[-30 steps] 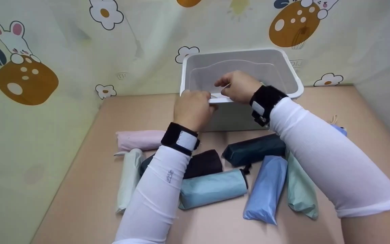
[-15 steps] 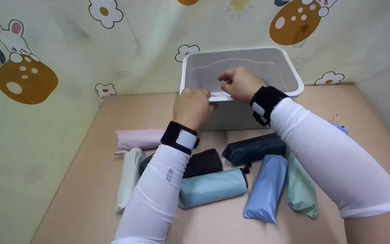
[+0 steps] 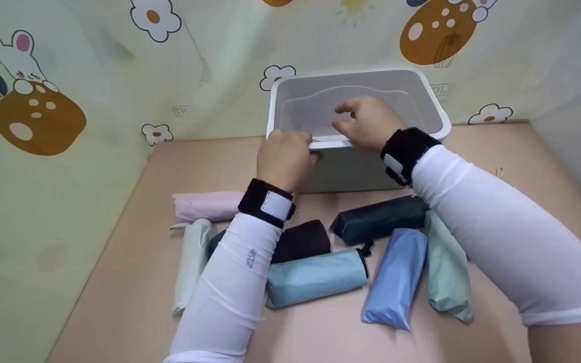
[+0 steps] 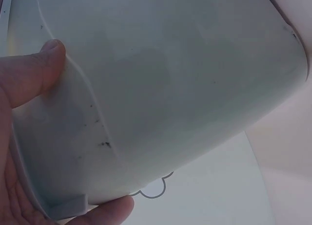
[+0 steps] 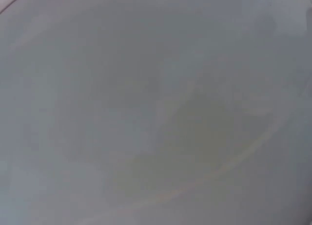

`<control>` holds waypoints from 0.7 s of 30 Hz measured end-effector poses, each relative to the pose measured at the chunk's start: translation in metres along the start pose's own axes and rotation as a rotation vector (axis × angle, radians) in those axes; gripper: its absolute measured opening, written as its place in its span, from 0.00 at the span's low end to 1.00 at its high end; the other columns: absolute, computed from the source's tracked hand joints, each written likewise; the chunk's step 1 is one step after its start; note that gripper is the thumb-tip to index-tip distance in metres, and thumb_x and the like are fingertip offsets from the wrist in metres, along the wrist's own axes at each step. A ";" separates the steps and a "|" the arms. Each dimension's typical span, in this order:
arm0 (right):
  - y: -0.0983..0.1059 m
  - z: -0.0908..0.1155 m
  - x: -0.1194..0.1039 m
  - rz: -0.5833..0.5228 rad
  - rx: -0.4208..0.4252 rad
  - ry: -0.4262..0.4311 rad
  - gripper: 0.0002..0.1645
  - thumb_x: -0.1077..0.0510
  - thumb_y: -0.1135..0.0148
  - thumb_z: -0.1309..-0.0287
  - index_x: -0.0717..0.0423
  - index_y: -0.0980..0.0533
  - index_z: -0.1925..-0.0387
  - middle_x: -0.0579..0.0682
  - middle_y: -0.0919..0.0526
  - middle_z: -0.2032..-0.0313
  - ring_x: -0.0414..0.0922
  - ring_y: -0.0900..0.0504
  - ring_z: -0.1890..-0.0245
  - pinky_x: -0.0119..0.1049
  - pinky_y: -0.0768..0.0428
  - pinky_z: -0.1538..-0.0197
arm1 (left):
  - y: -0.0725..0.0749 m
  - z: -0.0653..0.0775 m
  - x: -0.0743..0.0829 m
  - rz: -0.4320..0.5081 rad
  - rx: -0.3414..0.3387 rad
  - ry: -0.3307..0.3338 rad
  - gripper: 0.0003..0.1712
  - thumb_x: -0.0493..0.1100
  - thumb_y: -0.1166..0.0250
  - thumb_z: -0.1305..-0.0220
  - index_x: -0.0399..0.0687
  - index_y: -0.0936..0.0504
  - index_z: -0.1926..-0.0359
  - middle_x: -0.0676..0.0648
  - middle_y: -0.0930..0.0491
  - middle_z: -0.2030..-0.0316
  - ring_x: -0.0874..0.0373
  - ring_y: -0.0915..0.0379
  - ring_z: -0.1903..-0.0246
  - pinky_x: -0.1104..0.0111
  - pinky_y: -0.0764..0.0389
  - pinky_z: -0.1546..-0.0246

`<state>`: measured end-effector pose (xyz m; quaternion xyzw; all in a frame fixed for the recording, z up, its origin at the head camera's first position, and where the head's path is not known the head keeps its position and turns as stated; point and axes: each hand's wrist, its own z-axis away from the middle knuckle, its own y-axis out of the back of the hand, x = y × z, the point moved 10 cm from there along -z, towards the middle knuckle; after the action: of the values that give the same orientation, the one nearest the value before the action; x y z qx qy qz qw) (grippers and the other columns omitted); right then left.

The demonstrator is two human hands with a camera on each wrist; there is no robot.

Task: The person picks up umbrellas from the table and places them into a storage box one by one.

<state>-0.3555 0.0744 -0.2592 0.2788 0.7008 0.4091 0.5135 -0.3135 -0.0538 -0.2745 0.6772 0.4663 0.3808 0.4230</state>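
Observation:
A whitish plastic bin [image 3: 351, 169] stands at the back of the table, its mouth turned up toward the head camera. My left hand [image 3: 285, 160] grips the left part of its near rim. In the left wrist view, the thumb [image 4: 34, 71] lies against the bin's outer wall [image 4: 161, 88] and a finger shows at its lower edge. My right hand [image 3: 368, 123] hovers at the near rim, fingers reaching over the opening. Thumb and index finger stand apart with nothing visible between them. Only a blurred, pale bin surface [image 5: 146, 103] fills the right wrist view.
Several slim sleeved bundles, like folded umbrellas, lie before the bin: pink [image 3: 210, 206], white [image 3: 192, 264], dark brown [image 3: 303, 242], teal [image 3: 315, 280], navy [image 3: 379, 219], blue [image 3: 396, 277] and pale green [image 3: 447, 272]. A patterned curtain [image 3: 210, 75] hangs behind the bin.
My right hand has risen slightly and shifted right, its thumb and index finger spreading apart. My left hand keeps its grip on the rim, and the bin stays in place.

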 end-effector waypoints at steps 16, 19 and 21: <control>0.045 0.036 0.037 -0.012 0.053 -0.048 0.27 0.41 0.49 0.39 0.48 0.27 0.43 0.54 0.26 0.43 0.54 0.26 0.46 0.52 0.29 0.44 | -0.002 0.000 -0.001 0.014 -0.012 0.009 0.15 0.59 0.35 0.47 0.56 0.18 0.66 0.53 0.16 0.65 0.48 0.26 0.63 0.58 0.27 0.64; 0.060 0.047 0.044 -0.037 0.112 -0.038 0.26 0.40 0.50 0.39 0.48 0.26 0.45 0.52 0.24 0.45 0.53 0.23 0.49 0.51 0.27 0.46 | -0.003 0.000 -0.002 0.018 -0.018 0.016 0.15 0.59 0.35 0.47 0.55 0.17 0.65 0.53 0.16 0.65 0.49 0.26 0.63 0.58 0.27 0.65; 0.071 0.054 0.048 -0.053 0.163 -0.033 0.25 0.40 0.50 0.38 0.47 0.26 0.46 0.50 0.22 0.47 0.51 0.22 0.52 0.48 0.25 0.48 | -0.003 0.000 -0.002 0.018 -0.021 0.020 0.15 0.58 0.35 0.47 0.55 0.17 0.65 0.53 0.16 0.64 0.49 0.26 0.63 0.58 0.27 0.65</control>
<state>-0.3213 0.1654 -0.2297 0.3077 0.7305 0.3321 0.5112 -0.3150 -0.0553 -0.2773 0.6731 0.4602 0.3961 0.4222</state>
